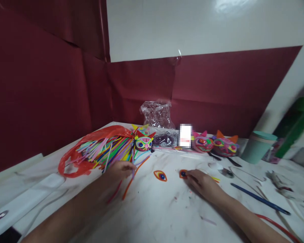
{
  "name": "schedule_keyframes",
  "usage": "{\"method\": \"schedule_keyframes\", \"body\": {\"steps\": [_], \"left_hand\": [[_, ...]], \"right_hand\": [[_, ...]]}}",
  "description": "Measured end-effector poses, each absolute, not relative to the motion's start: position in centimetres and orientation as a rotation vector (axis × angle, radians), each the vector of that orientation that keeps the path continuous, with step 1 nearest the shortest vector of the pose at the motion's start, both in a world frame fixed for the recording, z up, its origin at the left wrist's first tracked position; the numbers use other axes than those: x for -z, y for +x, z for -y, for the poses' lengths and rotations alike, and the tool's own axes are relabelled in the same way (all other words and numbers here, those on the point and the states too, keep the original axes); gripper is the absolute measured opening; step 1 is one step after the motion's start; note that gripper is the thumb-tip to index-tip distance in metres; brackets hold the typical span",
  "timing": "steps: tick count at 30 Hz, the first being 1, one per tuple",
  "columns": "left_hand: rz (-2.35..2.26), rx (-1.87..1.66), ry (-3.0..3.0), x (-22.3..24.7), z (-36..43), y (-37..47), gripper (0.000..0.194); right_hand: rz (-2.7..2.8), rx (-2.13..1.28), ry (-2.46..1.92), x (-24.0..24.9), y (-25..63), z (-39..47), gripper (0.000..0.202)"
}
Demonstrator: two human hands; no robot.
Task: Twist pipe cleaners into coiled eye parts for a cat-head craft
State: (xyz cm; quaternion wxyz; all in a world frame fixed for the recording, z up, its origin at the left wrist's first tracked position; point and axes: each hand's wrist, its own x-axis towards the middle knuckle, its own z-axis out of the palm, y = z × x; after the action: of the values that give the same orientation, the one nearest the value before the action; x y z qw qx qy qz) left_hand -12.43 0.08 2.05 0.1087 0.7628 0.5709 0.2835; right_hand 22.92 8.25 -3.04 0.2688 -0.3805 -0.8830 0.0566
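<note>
Lying on open tabletop (152,212), 1 orange-edged eye (160,176) separates the hands (120,169) (201,182).

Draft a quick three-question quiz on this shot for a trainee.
1. How many loose orange-rimmed eyes lie on the table?
2. True or false: in the picture, the teal cup stands right of the red bag.
3. The right hand is nearest to: A) the red bag, B) a loose orange-rimmed eye, C) the teal cup.
Key: 1. Two. 2. True. 3. B.
</note>
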Motion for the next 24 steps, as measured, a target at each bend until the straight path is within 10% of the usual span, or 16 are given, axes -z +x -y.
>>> {"method": "schedule_keyframes", "body": {"steps": [11,24], "left_hand": [[-0.793,-0.603,3.461,-5.3,6.0,0.1,0.016],[-1.409,-1.478,2.151,-0.9,4.1,2.4,0.016]], "right_hand": [[2.128,-0.464,-1.075,0.1,22.4,-7.1,0.025],[1.723,-1.295,-0.707,-3.1,18.9,-2.2,0.027]]}}
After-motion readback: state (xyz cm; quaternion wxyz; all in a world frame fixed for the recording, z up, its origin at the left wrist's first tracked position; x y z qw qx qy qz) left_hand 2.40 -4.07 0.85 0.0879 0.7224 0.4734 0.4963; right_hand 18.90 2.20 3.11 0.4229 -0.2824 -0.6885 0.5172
